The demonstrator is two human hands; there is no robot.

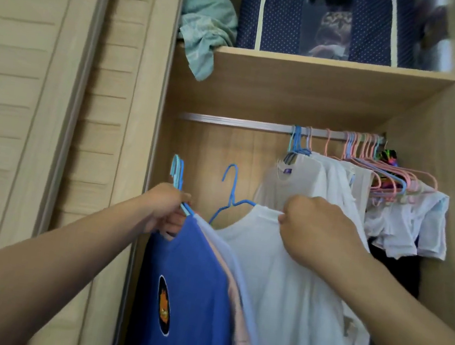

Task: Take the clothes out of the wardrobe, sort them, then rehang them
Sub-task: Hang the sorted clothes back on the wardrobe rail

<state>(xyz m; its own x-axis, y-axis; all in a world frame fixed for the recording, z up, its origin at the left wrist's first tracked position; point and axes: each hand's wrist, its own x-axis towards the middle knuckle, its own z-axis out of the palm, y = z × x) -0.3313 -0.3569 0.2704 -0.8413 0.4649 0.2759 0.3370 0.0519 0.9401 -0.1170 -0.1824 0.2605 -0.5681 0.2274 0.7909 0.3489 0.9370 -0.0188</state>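
Left hand (167, 207): gripped bunched light-blue hangers (176, 175) bearing the blue T-shirt (184, 283); held below the rail (242, 122)
Right hand (315, 225): pinched the white T-shirt (284, 297) at its collar; its blue hanger (230, 193) was off the rail
Rail: white shirts (316, 179) hung at the right end

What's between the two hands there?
In the head view, a blue hanger hook rises between the left hand and right hand, above the white shirt.

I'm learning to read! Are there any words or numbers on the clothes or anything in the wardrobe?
No words or numbers can be read here.
Purple neck label on a hanging white shirt: too small and blurred.
Round badge on the blue shirt: an orange picture, no letters showing.
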